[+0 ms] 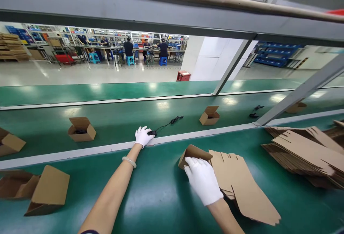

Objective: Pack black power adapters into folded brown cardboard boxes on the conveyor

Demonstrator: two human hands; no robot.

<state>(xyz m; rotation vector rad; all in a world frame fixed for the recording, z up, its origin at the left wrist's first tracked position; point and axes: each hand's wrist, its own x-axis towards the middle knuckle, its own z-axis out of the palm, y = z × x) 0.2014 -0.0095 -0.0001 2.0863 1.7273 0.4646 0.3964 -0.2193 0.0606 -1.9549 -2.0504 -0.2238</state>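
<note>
My left hand, in a white glove, reaches over the pale rail onto the green belt. Its fingers grip a black power adapter, whose cord lies bundled to the right. My right hand, also gloved, holds a small open cardboard box by its near side, above the green work surface. Flat die-cut cardboard blanks lie in a stack just right of that hand. Part of the box is hidden behind my right hand.
Open boxes stand on the belt: one box at left, another box at right. A folded box sits near left. More blanks are piled at right. A slanted metal post and an overhead beam frame the bench.
</note>
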